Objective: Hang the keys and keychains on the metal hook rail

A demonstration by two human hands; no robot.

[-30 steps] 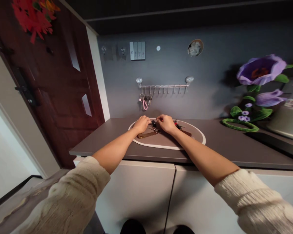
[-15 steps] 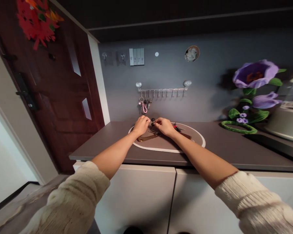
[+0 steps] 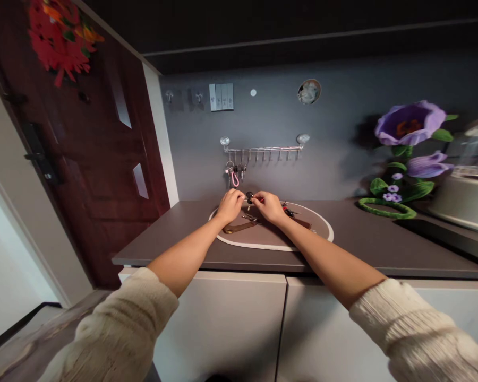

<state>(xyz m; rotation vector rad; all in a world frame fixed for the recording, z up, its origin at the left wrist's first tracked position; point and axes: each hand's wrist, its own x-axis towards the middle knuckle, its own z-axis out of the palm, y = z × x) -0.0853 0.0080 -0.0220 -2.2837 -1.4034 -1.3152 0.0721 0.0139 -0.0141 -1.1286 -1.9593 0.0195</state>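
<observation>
My left hand and my right hand are close together above an oval brown mat with a pale rim. Between their fingertips is a small bunch of black-headed keys, with a metal blade hanging below. Fingers of both hands are pinched on it; the exact grip is too small to make out. Beneath the hands, metal keys lie beside a brown strap. Behind my right wrist lies a red and black bunch of keys, with another brown piece nearer.
On the wall, a rail with hooks carries key bunches and a pink loop at its left end. A purple fabric flower and a pale domed appliance stand at right. A dark red door is at left.
The black-headed keys have turned between my fingertips, and a metal blade now shows below them. Both hands stay nearly in place; the view has shifted slightly.
</observation>
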